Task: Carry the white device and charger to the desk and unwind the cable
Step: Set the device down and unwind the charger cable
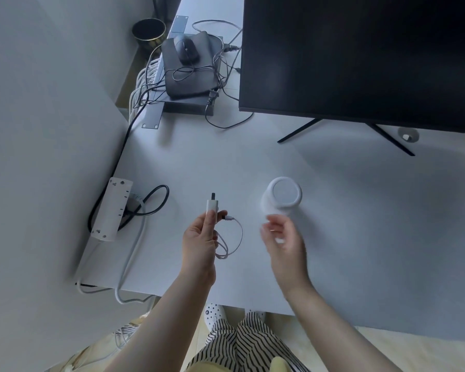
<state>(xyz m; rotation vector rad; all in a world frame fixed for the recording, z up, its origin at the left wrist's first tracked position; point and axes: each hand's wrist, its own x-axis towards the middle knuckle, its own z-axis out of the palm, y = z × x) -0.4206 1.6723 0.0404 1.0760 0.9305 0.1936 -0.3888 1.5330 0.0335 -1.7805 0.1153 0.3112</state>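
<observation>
At the bottom of the frame, striped trousers (242,342) and a white perforated shoe (212,314) peek out under the desk's near edge. Up from there, the left hand (199,242) at lower centre is closed around the white charger (211,209), thumb and fingers pinching its body, black plug end pointing away toward the top of the frame. The thin white cable (232,237) hangs off it in a couple of loose loops just right of that hand. The right hand (283,238), just right of centre, is blurred, fingers spread loosely and holding nothing, close below the white device (282,198). That device stands on the white desk (360,210), rounded top facing up, clear of both hands. At the left edge of the desk sits a white power strip (112,209) with a black cord looped beside it. Farther back, upper centre, a black mouse (187,51) rests on a dark box (191,73) amid tangled wires. A big dark monitor (360,57) fills the upper right.
</observation>
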